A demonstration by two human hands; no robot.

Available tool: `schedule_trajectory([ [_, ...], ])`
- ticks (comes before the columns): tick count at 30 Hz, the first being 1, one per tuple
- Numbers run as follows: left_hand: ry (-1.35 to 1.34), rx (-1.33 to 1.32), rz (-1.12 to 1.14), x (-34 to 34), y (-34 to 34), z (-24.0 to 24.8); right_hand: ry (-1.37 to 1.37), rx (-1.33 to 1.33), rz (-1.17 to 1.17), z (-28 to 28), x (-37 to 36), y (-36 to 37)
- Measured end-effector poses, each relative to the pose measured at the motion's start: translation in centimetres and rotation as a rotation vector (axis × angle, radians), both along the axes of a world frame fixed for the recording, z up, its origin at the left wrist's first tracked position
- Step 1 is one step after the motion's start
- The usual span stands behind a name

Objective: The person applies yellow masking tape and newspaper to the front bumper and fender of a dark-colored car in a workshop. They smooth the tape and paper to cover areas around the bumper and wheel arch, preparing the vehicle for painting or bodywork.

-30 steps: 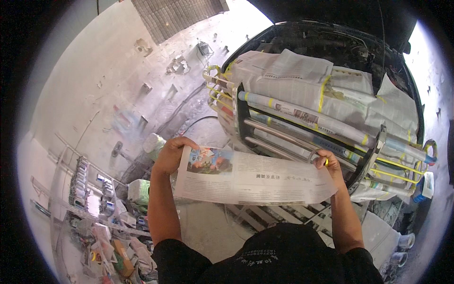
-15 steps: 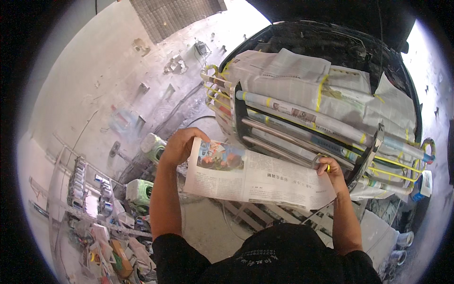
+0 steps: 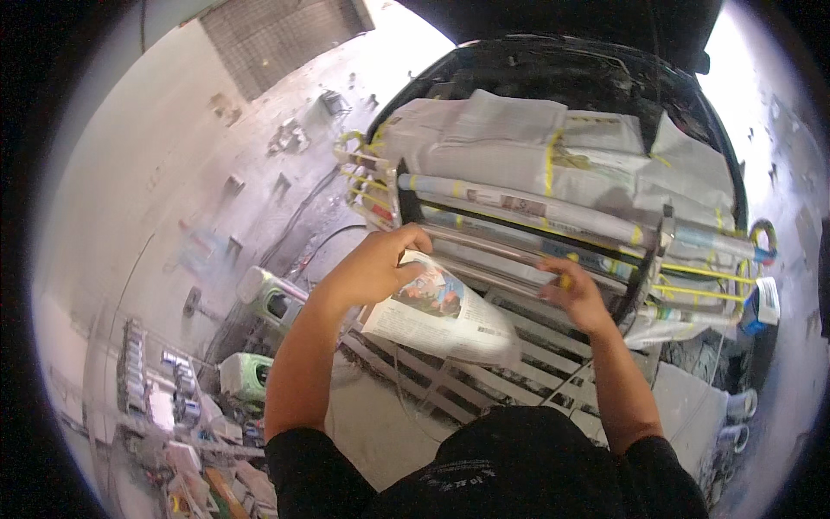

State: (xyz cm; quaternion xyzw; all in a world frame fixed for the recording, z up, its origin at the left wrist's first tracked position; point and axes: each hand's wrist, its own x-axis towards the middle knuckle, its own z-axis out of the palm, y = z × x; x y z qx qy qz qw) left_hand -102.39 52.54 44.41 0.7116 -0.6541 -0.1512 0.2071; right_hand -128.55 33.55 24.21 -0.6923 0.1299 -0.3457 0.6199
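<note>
My left hand [image 3: 373, 266] pinches the upper left corner of a newspaper sheet [image 3: 437, 322], which has a colour picture near that corner. From there the sheet hangs curled, and its right end is loose. My right hand [image 3: 574, 296] is apart from the paper, somewhat blurred, its fingers spread beside the bare metal bars [image 3: 510, 248]. A small yellow spot shows at its fingers. Just beyond both hands stands a frame of bars; its upper bar [image 3: 519, 204] is wrapped in newspaper and yellow tape.
Behind the frame, newspaper sheets [image 3: 510, 121] cover the front of a vehicle under its raised hood [image 3: 588, 26]. Yellow-taped hoops flank the frame. Below lies a slatted stand [image 3: 467, 381]. Plastic jugs [image 3: 245, 376] and a rack of cans [image 3: 134, 372] stand on the left; tins [image 3: 739, 406] at lower right.
My right hand has let go of the newspaper's right end, which now curls inward. My left hand has moved right with the sheet. The whole view has shifted slightly.
</note>
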Motion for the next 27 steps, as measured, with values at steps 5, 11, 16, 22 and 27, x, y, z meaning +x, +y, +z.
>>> schedule_trajectory([
  [5, -0.211, 0.029, -0.196, -3.9, -1.5, -2.5, 0.029, -0.295, 0.109, 4.8, 4.1, 5.0],
  [11, -0.371, 0.090, -0.287, -8.3, -0.5, -7.6, 0.105, -0.381, 0.246, 2.3, 4.0, 6.6],
  [16, -0.302, -0.004, -0.236, -9.2, 0.1, -12.2, 0.144, -0.193, 0.238, -0.8, 2.6, 7.4],
  [22, 0.200, -0.083, 0.057, -6.4, 1.9, -13.7, 0.055, -0.086, 0.073, -0.6, 0.8, 7.0],
  [27, 1.096, -0.430, -0.096, -2.3, 2.4, -18.4, 0.010, 0.199, 0.059, 1.9, -0.4, 5.4],
])
